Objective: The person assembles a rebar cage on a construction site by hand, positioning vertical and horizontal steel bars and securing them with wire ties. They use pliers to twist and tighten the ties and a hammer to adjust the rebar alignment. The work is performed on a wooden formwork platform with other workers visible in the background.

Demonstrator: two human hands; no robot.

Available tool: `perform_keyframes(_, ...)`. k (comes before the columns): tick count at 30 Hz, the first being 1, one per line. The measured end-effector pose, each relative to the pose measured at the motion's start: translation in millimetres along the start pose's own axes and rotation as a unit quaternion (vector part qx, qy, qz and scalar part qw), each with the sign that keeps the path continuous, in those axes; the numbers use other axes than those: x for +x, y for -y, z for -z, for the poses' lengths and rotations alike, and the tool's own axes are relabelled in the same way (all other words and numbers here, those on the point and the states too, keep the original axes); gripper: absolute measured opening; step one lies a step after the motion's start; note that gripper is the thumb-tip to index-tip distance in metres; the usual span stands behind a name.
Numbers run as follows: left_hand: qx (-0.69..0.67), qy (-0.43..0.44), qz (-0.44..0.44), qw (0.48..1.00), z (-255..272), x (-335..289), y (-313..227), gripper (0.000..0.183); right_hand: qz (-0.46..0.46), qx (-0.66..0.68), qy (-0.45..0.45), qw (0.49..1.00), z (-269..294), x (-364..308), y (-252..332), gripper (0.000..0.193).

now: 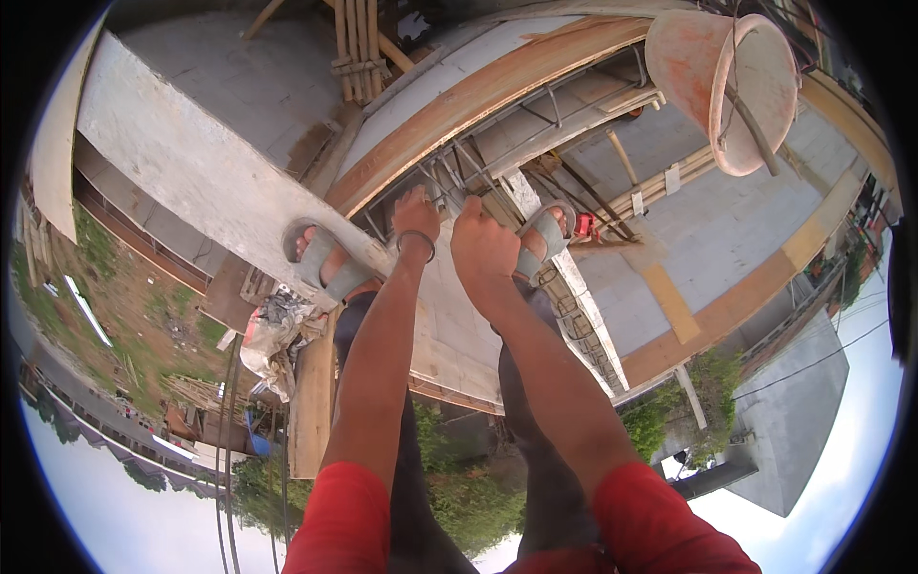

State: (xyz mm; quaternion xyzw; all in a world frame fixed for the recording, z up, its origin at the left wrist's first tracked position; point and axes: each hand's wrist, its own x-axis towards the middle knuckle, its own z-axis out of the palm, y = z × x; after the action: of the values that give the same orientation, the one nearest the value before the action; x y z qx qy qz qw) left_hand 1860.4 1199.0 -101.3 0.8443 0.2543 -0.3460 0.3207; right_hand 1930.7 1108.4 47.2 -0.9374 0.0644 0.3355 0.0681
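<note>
Both of my arms stretch forward over a long formwork trough with a cage of steel reinforcing bars (461,165) in it. My left hand (418,216), with a dark band at the wrist, is closed beside the near end of the bars. Close to its right, my right hand (485,245) is a fist with the knuckles up, also next to the bars. What either hand grips, if anything, is hidden by the fingers. My left sandalled foot (325,256) rests on a pale concrete ledge (182,134). My right sandalled foot (547,235) stands beside a white-smeared board (574,285).
An orange-stained bucket (684,77) with a stick across it sits at the upper right. A crumpled sack (277,337) lies left of my legs. Timber planks (478,86) edge the trough. Beyond the outer edges, grassy ground (129,311) shows far below.
</note>
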Motion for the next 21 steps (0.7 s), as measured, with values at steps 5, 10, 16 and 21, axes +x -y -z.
perform_keyframes(5, -0.028, 0.083, 0.087, 0.992, -10.9, 13.9, -1.4, 0.052, 0.115, -0.066, -0.001, 0.991, 13.2, 17.0, -13.3, 0.014)
perform_keyframes(10, -0.047, 0.057, 0.023, 0.997, -22.6, 27.3, 18.0, 0.055, 0.276, -0.128, 0.03, 0.952, 9.5, 51.3, -16.0, 0.023)
perform_keyframes(16, -0.099, 0.056, 0.007, 0.993, -14.1, 30.6, 21.2, 0.056, 0.336, -0.175, 0.102, 0.92, 20.6, 80.8, -12.8, 0.024)
perform_keyframes(21, -0.136, -0.012, 0.054, 0.989, -28.7, 26.5, 31.8, 0.052, 0.337, -0.162, 0.125, 0.919, 22.1, 93.8, -3.1, 0.018)
